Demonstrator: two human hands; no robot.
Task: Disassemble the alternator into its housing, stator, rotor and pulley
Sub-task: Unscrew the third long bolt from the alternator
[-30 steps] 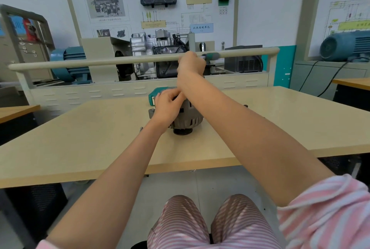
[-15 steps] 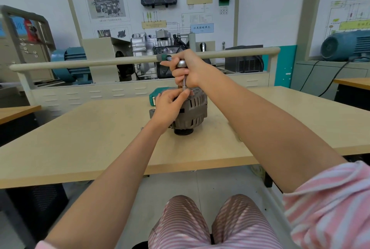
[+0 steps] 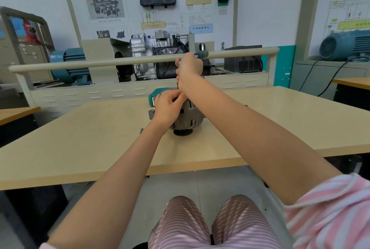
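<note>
A teal case (image 3: 158,93) lies on the desk (image 3: 80,140) just behind the alternator (image 3: 188,117); the hands hide most of it, so I cannot tell whether it is open or what it holds.

The alternator sits near the middle of the desk, well back from the near edge, resting on its dark pulley end (image 3: 182,132) with the ribbed grey housing above. Bare desk spreads wide to both sides and toward the front edge. Behind the far edge runs a pale rail (image 3: 100,63) in front of a training bench with a gearbox and a blue motor.

The left hand (image 3: 167,108) is cupped over the upper left side of the alternator, fingers curled and touching the housing, holding it in place. The right hand (image 3: 188,68) is directly above the alternator, closed in a fist around a tool with a green handle (image 3: 201,55) that sticks out beside the thumb at rail height. The tool's shaft is hidden behind the wrist, so its contact with the alternator cannot be seen. A small metal piece (image 3: 141,130) lies on the desk just left of the left wrist.
</note>
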